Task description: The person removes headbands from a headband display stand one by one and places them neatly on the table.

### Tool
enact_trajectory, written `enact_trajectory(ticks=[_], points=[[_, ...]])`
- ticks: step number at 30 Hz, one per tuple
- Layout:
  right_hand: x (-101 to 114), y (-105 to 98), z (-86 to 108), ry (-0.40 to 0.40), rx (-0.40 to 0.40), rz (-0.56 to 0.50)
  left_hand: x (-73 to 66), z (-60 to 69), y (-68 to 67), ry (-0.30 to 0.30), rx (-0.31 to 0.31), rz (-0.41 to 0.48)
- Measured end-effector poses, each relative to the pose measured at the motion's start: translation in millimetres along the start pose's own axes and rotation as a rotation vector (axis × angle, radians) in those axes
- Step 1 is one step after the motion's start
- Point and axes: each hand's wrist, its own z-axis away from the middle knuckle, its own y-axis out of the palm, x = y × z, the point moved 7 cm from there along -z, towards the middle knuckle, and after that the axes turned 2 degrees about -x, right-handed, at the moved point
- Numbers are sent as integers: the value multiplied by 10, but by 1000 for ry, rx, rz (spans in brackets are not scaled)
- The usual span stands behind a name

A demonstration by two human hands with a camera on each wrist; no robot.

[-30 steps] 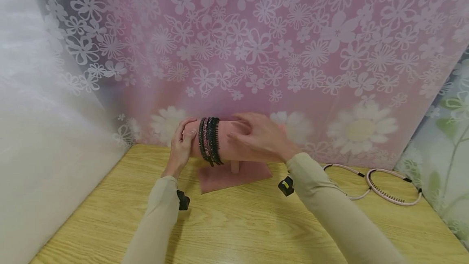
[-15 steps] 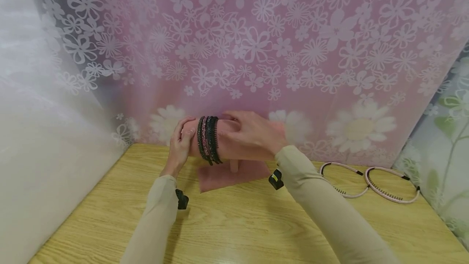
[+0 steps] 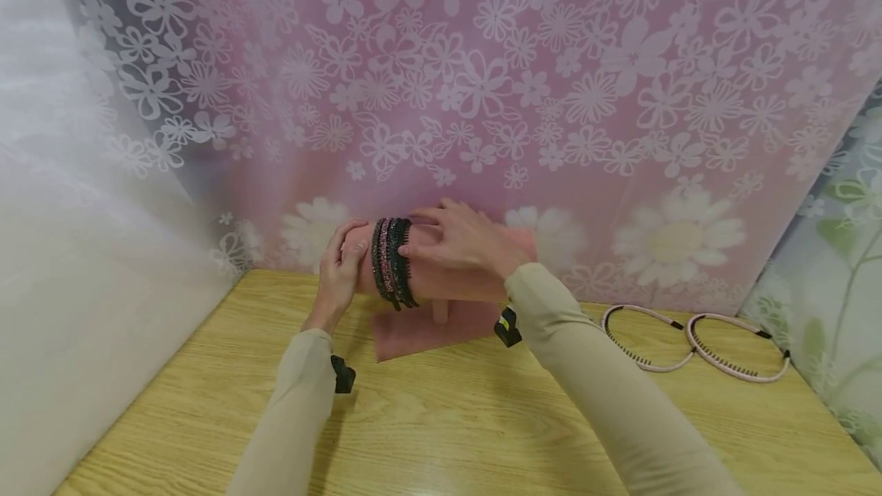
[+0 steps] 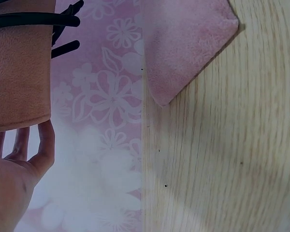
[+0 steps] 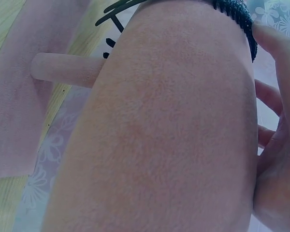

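Observation:
A pink padded roll (image 3: 462, 278) lies sideways on a post above its pink base (image 3: 413, 339). Dark glittery headbands (image 3: 401, 270) and a pink glittery one (image 3: 386, 251) sit side by side around its left part. The left hand (image 3: 338, 274) grips the roll's left end, fingers over the top and thumb in front; the left wrist view shows its fingers (image 4: 21, 145) at the roll's edge. Over the roll's top lies the right hand (image 3: 468, 239), fingers extended. Its thumb touches the rightmost black toothed headband (image 5: 244, 21), seen in the right wrist view; other fingertips are partly hidden behind the roll.
Two light pink toothed headbands (image 3: 740, 373) lie on the wooden table (image 3: 441, 419) at the right, side by side. A pink floral curtain (image 3: 482, 98) hangs right behind the stand, with a whitish sheet (image 3: 103, 251) along the left side.
The right hand has slid left along the roll, bringing its thumb to the black headband. The left hand keeps its grip on the roll's end, and the headbands look unmoved on it.

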Motion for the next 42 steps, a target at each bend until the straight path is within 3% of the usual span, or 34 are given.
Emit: enact_trajectory(ticks=[8, 22, 30, 42], points=[[24, 16, -65, 31, 24, 55, -30, 2, -5, -3, -5, 3], [7, 36, -47, 68, 32, 39, 12, 2, 0, -31, 15, 5], [4, 40, -29, 30, 27, 3, -41, 19, -4, 3, 9, -11], [3, 30, -18, 17, 33, 9, -18, 16, 1, -20, 23, -11]])
